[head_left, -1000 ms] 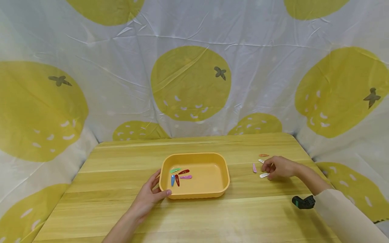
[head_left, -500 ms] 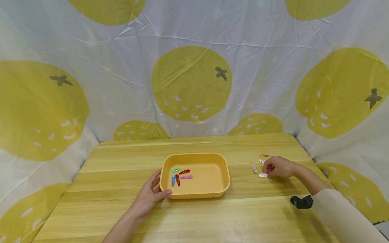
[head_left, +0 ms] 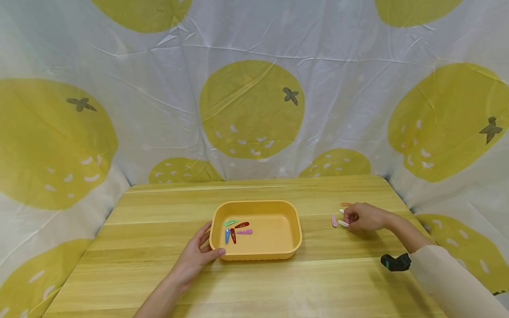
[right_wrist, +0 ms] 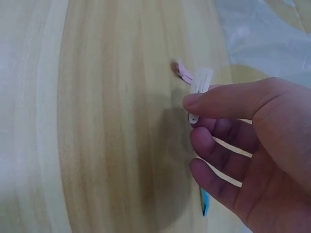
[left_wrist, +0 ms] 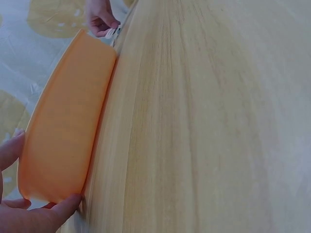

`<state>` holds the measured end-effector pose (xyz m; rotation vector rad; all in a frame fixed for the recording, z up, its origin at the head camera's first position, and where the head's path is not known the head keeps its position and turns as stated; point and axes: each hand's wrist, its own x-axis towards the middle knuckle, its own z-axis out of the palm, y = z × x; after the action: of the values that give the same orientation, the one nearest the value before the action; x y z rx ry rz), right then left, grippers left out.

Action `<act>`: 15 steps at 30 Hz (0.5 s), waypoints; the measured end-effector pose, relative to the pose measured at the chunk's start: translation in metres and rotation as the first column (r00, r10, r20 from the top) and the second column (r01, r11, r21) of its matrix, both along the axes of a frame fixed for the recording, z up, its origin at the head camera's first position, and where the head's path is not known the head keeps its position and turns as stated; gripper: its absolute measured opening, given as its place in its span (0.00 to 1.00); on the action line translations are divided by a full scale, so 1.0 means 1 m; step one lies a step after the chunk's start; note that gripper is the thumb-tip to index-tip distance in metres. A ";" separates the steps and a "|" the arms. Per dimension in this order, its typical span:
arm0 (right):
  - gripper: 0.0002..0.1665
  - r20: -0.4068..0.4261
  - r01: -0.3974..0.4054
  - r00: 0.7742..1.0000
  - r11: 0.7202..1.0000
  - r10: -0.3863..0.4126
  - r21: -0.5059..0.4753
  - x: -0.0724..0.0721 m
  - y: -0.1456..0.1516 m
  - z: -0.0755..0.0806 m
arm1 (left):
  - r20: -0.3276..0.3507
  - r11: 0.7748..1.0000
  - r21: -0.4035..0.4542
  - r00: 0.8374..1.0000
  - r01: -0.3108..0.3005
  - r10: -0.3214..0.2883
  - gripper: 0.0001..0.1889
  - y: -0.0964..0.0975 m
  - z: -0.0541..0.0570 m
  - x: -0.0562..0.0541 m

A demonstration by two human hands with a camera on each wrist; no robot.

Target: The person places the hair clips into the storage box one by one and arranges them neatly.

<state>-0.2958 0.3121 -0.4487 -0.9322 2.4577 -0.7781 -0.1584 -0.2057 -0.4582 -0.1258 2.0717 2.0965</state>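
In the head view my right hand point(head_left: 366, 217) pinches a white snap hair clip point(head_left: 343, 223) between thumb and fingers. The right wrist view shows that white clip point(right_wrist: 200, 82) held upright by its narrow part, with a pink clip point(right_wrist: 184, 73) behind it on the table. A pink hair clip point(head_left: 334, 221) lies just left of the hand, and a second white clip point(head_left: 342, 211) is partly hidden by the fingers. My left hand point(head_left: 196, 254) grips the near left corner of a yellow plastic tray point(head_left: 258, 256), thumb at the rim.
Inside the tray lie green point(head_left: 230, 223), blue point(head_left: 227, 236), dark red point(head_left: 241, 225) and purple-pink point(head_left: 244, 232) hair clips. An orange clip point(head_left: 346, 204) lies beyond my right hand. A blue clip point(right_wrist: 205, 203) shows below the fingers. A black device point(head_left: 395, 262) is at the right sleeve.
The white clip at the right fingertips has risen and tilted, its free end pointing up and left. The left hand and tray stay in place.
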 end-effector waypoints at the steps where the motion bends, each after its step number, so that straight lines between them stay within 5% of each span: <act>1: 0.08 -0.007 -0.007 1.000 1.000 0.007 -0.001 0.000 -0.001 0.002 | 0.001 1.000 -0.001 1.000 -0.001 0.001 0.48 0.000 0.000 0.000; 15: 0.05 -0.053 -0.009 0.999 1.000 0.008 -0.008 -0.009 -0.016 0.025 | -0.002 1.000 0.007 1.000 0.006 -0.006 0.48 -0.001 0.000 0.001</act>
<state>-0.3048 0.2958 -0.4240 -0.9780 2.4963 -0.7705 -0.1578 -0.2062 -0.4583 -0.1158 2.0629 2.1014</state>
